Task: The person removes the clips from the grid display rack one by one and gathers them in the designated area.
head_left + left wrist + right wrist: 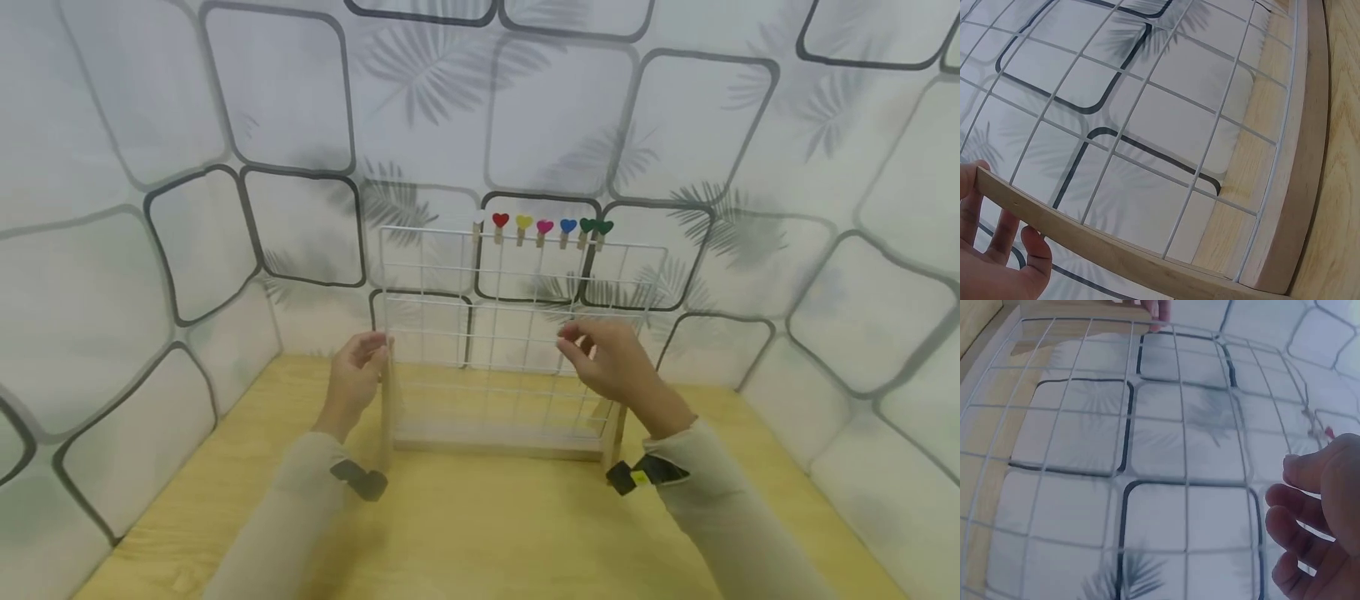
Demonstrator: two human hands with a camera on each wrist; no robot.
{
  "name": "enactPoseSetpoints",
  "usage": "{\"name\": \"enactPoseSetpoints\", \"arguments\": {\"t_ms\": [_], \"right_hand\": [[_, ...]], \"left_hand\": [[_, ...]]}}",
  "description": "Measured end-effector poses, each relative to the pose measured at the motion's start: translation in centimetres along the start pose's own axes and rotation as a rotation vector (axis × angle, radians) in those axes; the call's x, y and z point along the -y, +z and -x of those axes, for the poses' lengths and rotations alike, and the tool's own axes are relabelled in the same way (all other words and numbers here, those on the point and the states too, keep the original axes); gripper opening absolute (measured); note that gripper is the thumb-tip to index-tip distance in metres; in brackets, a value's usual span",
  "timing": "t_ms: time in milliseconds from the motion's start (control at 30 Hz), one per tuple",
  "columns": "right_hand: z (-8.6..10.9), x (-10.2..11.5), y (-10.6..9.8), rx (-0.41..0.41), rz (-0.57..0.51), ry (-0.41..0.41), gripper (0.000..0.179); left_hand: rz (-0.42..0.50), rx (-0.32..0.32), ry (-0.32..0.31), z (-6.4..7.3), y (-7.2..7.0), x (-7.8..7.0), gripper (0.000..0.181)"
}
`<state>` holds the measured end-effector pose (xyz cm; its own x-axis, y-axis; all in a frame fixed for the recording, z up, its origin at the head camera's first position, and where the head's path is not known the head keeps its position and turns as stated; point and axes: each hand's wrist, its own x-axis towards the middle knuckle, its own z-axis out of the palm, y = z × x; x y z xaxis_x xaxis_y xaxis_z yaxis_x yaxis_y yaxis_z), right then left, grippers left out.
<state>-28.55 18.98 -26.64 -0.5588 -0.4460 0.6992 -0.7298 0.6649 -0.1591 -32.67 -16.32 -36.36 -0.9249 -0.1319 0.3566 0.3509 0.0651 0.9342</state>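
Observation:
A white wire grid panel (517, 333) stands upright in a wooden stand (495, 443) on the table. My left hand (356, 375) grips the upper end of the stand's left wooden post (1091, 237), its fingers about the wood in the left wrist view. In front of the grid's right half hovers my right hand (611, 358), fingers loosely bent and nothing seen between them. Along the top wire sit several small wooden clothespins with hearts, among them a red one (500, 222), a yellow one (523, 227) and a blue one (567, 230).
Pale cloth (420, 108) with dark rounded outlines and leaf prints hangs behind and at both sides. Beneath the stand is a light wood-grain table (480, 533). Dark straps with small devices sit on both sleeves.

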Motion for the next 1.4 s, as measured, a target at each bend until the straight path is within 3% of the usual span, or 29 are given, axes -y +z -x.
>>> {"name": "enactPoseSetpoints", "arguments": {"t_ms": [200,400,533,733,900,1167,1400], "right_hand": [[-6.2,3.8,0.3,-0.066,0.051,-0.179,0.01],[-11.5,6.2,-0.4,-0.155,0.102,-0.205,0.01],[-13.8,7.2,-0.8,-0.091,0.219,-0.125,0.017],[-16.6,7.8,-1.3,0.149,0.363,0.072,0.028],[-18.2,8.1,-1.6,0.319,0.397,0.224,0.024],[-19.0,8.4,-0.9,0.413,0.306,0.341,0.027],[-19.2,8.3,-0.4,0.392,0.129,0.425,0.032]], "left_hand": [[-0.016,-0.004,0.005,0.1,0.1,0.2,0.028],[0.009,0.002,0.03,0.0,0.4,0.1,0.027],[0.01,0.005,0.036,0.2,0.7,0.1,0.026],[0.016,0.013,0.032,0.3,0.9,0.2,0.026],[0.021,0.015,0.039,0.3,0.9,0.1,0.026],[0.011,0.012,0.039,0.2,0.4,0.2,0.026],[0.012,-0.006,0.042,0.5,0.0,-0.3,0.024]]}}
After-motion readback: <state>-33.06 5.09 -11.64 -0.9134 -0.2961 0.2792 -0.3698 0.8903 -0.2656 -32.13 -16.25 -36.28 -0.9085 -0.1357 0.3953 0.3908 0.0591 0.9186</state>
